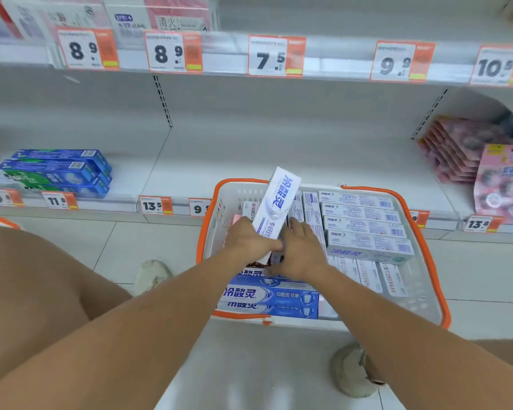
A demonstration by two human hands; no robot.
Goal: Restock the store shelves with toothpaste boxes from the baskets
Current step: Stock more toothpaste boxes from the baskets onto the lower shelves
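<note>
White plastic basket with orange rim and handles (433, 276) set on the tiled floor (148, 241), hard against the front edge of the bottom shelf (279, 155). Left hand (251, 239) over the basket's left half, fingers curled round the lower end of a white toothpaste box with blue lettering (274, 202); box tilted, upper end leaning away toward the shelf, raised above the other boxes. Right hand (301, 251) just beside the left, inside the basket, fingers fairly straight and close together, tips down among upright white boxes (304, 208); cannot tell whether anything is pinched.

In the basket's right half, a row of white boxes lying flat (365, 226), barcodes showing at their right ends. At the near edge of the basket, blue toothpaste boxes (271, 295) stacked lengthwise. More white boxes (370, 276) standing on end at the near right of the basket.

On the shelf left of the basket, a stack of blue-and-green toothpaste boxes (60, 170). On the shelf right of the basket, pink packets (468, 155). Shelf directly behind the basket bare. Orange-and-white price tags (156, 205) along the shelf lip beside the basket, larger ones (276, 56) on the shelf above. Pale shoes (153, 275) on the floor, one left of the basket, one nearer than it.
</note>
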